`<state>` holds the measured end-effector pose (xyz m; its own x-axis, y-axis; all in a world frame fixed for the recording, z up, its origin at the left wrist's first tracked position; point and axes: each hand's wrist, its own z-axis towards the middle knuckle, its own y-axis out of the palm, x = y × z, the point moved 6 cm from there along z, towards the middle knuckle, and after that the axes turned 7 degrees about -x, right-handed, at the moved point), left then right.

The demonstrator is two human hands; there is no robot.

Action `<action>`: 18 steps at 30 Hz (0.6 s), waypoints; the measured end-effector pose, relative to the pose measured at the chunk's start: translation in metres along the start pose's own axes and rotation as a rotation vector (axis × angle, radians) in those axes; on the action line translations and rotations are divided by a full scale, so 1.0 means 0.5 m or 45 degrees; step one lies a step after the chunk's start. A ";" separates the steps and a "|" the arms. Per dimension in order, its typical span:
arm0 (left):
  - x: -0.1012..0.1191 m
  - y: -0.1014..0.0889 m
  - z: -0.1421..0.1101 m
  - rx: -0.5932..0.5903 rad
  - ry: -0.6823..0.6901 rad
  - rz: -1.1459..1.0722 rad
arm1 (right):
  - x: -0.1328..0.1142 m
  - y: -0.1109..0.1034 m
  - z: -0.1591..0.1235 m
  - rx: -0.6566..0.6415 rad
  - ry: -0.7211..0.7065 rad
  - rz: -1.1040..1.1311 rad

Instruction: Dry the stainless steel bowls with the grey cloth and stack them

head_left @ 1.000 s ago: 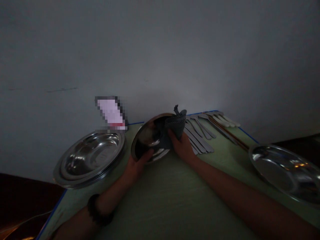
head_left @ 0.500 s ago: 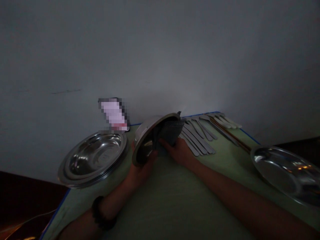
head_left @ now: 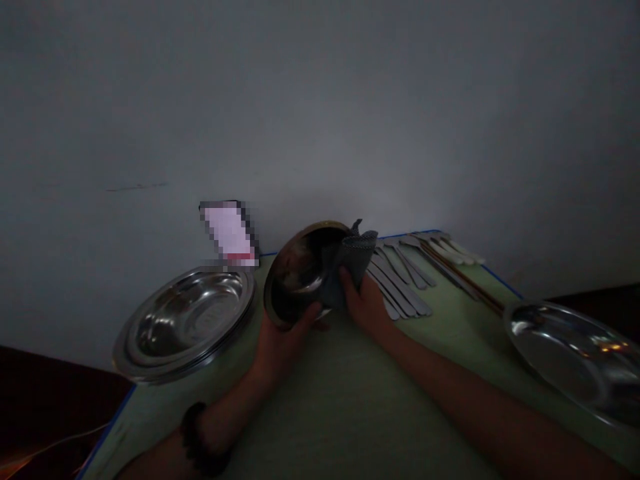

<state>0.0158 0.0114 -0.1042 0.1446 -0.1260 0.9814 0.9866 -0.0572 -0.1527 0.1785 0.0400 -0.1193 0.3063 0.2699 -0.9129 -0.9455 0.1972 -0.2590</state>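
Head cam, dim light, going L to R. Far L on the green worktop (head_left: 350, 407): stack of metal basins (head_left: 193, 320), top one facing up, inside bare & shiny. Just behind it, a phone (head_left: 227, 230) leans by the wall (head_left: 320, 120), screen pixelated, can't read.

Next, L hand (head_left: 283, 343), dark bracelet (head_left: 197, 443) on its wrist: clamped on the near edge of a metal bowl (head_left: 297, 277), thumb over the rim, other fingers mostly hidden underneath. Bowl is mid-worktop, tilted, mouth twd the wearer; can't tell if its base touches the worktop.

Main change vs. ½ sec ago: bowl was tipped nearly side-on w/ cloth well across its mouth; now the mouth faces back & the cloth sits at the R side of the rim. Means more of the inside is in view, & contact looks limited to that R side.

Grey cloth (head_left: 357, 257) is bunched in the R hand (head_left: 369, 307), fingers closed on it, thumb on the near face. R of that: metal cutlery (head_left: 403, 293) in rows, then brown chopsticks (head_left: 480, 291), white-handled pieces (head_left: 456, 253) behind. Far R: another metal basin (head_left: 565, 347), tilted, near the chopstick ends.
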 end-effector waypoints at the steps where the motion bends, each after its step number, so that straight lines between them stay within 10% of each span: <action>1: 0.004 -0.005 0.003 0.028 0.035 0.033 | 0.003 0.007 0.000 -0.056 0.030 0.010; 18: -0.019 -0.018 0.010 0.082 -0.061 0.106 | 0.019 -0.011 0.006 0.092 0.045 0.091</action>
<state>0.0057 0.0181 -0.1116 0.2284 -0.0798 0.9703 0.9736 0.0154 -0.2279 0.1871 0.0442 -0.1257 0.2331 0.2529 -0.9390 -0.9541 0.2462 -0.1706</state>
